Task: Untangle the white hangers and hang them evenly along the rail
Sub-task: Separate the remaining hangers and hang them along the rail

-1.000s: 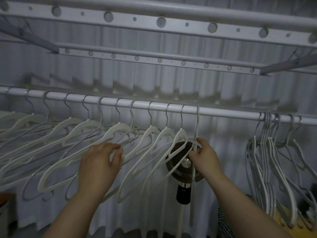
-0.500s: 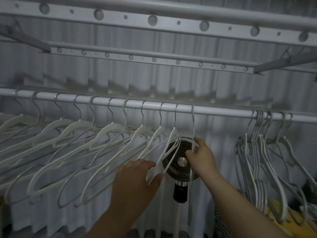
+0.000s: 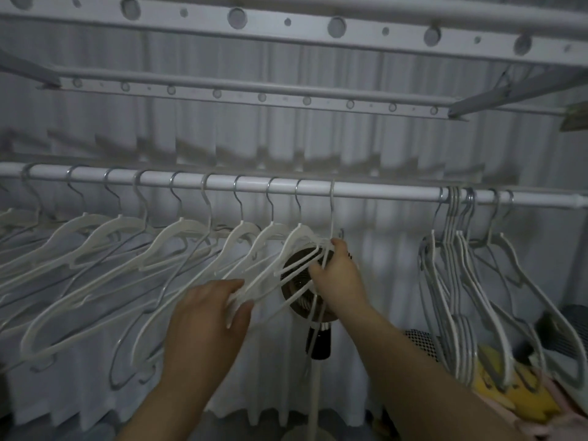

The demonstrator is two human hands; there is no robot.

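A white rail [image 3: 381, 190] runs across the view. Several white hangers [image 3: 127, 246] hang spaced along its left half, swung to the left. A tight bunch of white and grey hangers [image 3: 458, 281] crowds together at the right end. My left hand [image 3: 206, 316] pinches the lower bars of the rightmost spaced hangers [image 3: 286, 246] between thumb and fingers. My right hand [image 3: 337, 275] grips the shoulder ends of those same hangers, next to a hanger that hangs edge-on [image 3: 332, 211].
A small round fan on a white pole [image 3: 305, 300] stands behind the hangers, right behind my hands. Perforated bars [image 3: 286, 22] run above the rail. A white curtain [image 3: 381, 148] fills the background. Yellow and pink items [image 3: 509, 399] lie low at the right.
My left hand has moved right from the middle hangers and closed on the bars of the rightmost ones. My right hand stays at the hanger ends by the fan.
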